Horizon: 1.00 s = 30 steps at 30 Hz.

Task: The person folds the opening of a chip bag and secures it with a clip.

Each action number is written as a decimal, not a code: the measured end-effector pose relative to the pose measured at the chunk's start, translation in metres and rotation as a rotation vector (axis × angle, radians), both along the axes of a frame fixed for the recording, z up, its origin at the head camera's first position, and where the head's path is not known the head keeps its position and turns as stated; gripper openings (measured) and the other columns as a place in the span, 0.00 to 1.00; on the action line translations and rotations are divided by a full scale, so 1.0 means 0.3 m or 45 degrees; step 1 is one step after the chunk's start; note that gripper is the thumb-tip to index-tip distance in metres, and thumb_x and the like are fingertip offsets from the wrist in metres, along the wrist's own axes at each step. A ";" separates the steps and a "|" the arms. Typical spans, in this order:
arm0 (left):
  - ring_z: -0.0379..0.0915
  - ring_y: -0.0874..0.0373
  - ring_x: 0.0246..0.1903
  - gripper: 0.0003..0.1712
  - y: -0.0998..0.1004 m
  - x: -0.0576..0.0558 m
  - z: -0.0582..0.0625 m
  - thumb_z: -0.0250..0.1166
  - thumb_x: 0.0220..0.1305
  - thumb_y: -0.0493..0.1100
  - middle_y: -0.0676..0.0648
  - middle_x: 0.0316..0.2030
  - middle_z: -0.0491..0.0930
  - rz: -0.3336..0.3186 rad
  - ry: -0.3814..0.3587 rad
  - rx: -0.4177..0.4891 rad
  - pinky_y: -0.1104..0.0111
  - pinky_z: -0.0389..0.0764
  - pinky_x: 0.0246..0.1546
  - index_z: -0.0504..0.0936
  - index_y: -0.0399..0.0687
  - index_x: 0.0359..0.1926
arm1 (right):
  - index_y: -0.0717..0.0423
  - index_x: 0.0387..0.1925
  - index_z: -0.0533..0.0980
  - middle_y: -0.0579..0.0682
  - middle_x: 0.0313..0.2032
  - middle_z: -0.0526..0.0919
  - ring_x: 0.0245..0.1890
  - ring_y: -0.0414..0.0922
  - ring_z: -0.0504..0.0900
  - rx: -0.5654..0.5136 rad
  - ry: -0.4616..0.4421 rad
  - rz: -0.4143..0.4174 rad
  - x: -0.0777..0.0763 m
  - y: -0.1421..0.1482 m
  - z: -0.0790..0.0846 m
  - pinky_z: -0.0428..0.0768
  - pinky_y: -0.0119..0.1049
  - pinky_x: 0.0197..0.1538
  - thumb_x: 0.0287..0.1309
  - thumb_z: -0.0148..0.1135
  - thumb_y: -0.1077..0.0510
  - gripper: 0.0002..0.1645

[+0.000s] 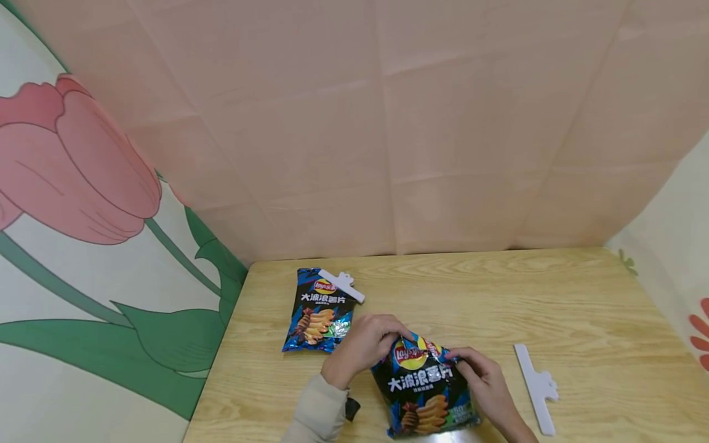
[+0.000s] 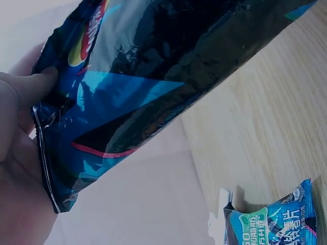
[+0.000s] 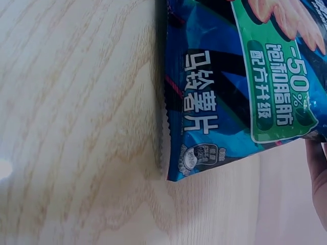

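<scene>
A black and blue bag of Lay's potato chips (image 1: 422, 386) is held near the front of the table, its printed face towards me. My left hand (image 1: 372, 346) grips its upper left edge, the thumb pressing on the front in the left wrist view. At the upper right corner, my right hand (image 1: 488, 386) pinches the bag between thumb and fingers. In the right wrist view the bag's lower crimped edge (image 3: 167, 138) is close over the wood, and only part of the right hand (image 3: 319, 178) shows.
A similar chip bag (image 1: 318, 317) lies at the back left, with a white sealing clip (image 1: 343, 285) across its top right corner. To the right of my right hand, another white clip (image 1: 538, 391) lies on the wooden table (image 1: 604, 332). A pink cloth (image 1: 388, 154) hangs behind.
</scene>
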State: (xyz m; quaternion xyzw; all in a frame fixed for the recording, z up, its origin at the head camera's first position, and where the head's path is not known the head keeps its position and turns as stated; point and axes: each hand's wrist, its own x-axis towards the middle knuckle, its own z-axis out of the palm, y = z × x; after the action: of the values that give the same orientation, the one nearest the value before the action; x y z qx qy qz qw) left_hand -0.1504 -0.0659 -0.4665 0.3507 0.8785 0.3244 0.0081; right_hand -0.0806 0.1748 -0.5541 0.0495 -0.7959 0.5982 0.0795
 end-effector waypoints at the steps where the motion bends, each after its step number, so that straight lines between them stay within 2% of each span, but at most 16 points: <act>1: 0.82 0.71 0.44 0.15 0.000 0.000 -0.002 0.60 0.70 0.35 0.59 0.42 0.88 0.000 0.012 -0.003 0.79 0.79 0.47 0.90 0.59 0.41 | 0.60 0.40 0.82 0.36 0.42 0.85 0.46 0.24 0.80 -0.001 -0.009 0.001 0.000 0.001 0.001 0.76 0.18 0.47 0.64 0.51 0.76 0.16; 5: 0.82 0.71 0.43 0.15 0.003 0.001 -0.009 0.61 0.69 0.35 0.60 0.42 0.87 0.002 0.072 -0.033 0.79 0.79 0.47 0.90 0.60 0.40 | 0.62 0.41 0.82 0.32 0.41 0.83 0.45 0.25 0.80 -0.011 -0.069 0.009 0.003 0.002 0.012 0.77 0.19 0.46 0.63 0.51 0.75 0.15; 9: 0.82 0.71 0.43 0.15 0.007 0.001 -0.010 0.61 0.69 0.35 0.60 0.42 0.87 0.007 0.112 -0.060 0.78 0.80 0.47 0.90 0.60 0.39 | 0.62 0.42 0.82 0.33 0.40 0.84 0.42 0.27 0.81 -0.035 -0.168 -0.029 0.002 -0.003 0.026 0.78 0.23 0.44 0.68 0.54 0.68 0.10; 12: 0.82 0.70 0.44 0.15 0.008 0.001 -0.008 0.61 0.68 0.35 0.60 0.42 0.87 0.010 0.101 -0.052 0.79 0.79 0.47 0.89 0.60 0.39 | 0.62 0.43 0.82 0.37 0.39 0.85 0.39 0.30 0.82 -0.052 -0.221 -0.072 -0.003 -0.013 0.032 0.80 0.26 0.41 0.69 0.58 0.61 0.10; 15: 0.81 0.71 0.44 0.15 0.006 0.001 -0.007 0.60 0.68 0.36 0.61 0.43 0.87 0.006 0.057 -0.043 0.80 0.78 0.43 0.89 0.60 0.40 | 0.63 0.47 0.80 0.41 0.38 0.87 0.36 0.31 0.82 -0.059 -0.245 -0.106 -0.008 -0.022 0.036 0.81 0.29 0.38 0.67 0.62 0.59 0.12; 20: 0.80 0.72 0.44 0.13 0.002 0.000 -0.005 0.58 0.67 0.43 0.62 0.44 0.86 0.012 -0.008 -0.023 0.78 0.79 0.45 0.89 0.62 0.43 | 0.63 0.48 0.78 0.46 0.36 0.88 0.34 0.32 0.83 -0.062 -0.238 -0.111 -0.010 -0.026 0.035 0.81 0.30 0.35 0.64 0.64 0.61 0.13; 24: 0.82 0.72 0.42 0.13 0.006 0.001 -0.008 0.56 0.73 0.50 0.59 0.46 0.87 0.031 0.027 -0.005 0.77 0.80 0.45 0.86 0.61 0.49 | 0.61 0.46 0.80 0.45 0.37 0.87 0.35 0.31 0.84 -0.022 -0.192 -0.101 -0.008 -0.026 0.030 0.81 0.30 0.36 0.62 0.66 0.61 0.11; 27: 0.83 0.72 0.39 0.17 0.011 0.002 -0.011 0.56 0.73 0.56 0.57 0.47 0.87 0.069 0.040 -0.018 0.76 0.81 0.44 0.84 0.58 0.52 | 0.59 0.45 0.80 0.45 0.38 0.87 0.36 0.30 0.84 0.002 -0.147 -0.103 -0.006 -0.026 0.027 0.81 0.30 0.36 0.61 0.67 0.62 0.11; 30: 0.81 0.73 0.33 0.19 0.014 0.002 -0.010 0.56 0.72 0.60 0.57 0.43 0.88 0.123 0.011 -0.060 0.77 0.81 0.39 0.85 0.57 0.50 | 0.59 0.44 0.81 0.46 0.38 0.87 0.36 0.30 0.84 0.016 -0.107 -0.111 -0.004 -0.026 0.023 0.81 0.30 0.37 0.59 0.68 0.63 0.11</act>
State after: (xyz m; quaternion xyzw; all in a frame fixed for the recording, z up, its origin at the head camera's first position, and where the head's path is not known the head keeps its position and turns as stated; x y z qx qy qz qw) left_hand -0.1497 -0.0616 -0.4697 0.3090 0.9017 0.3022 -0.0031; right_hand -0.0818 0.1669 -0.5471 -0.0099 -0.8036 0.5908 0.0719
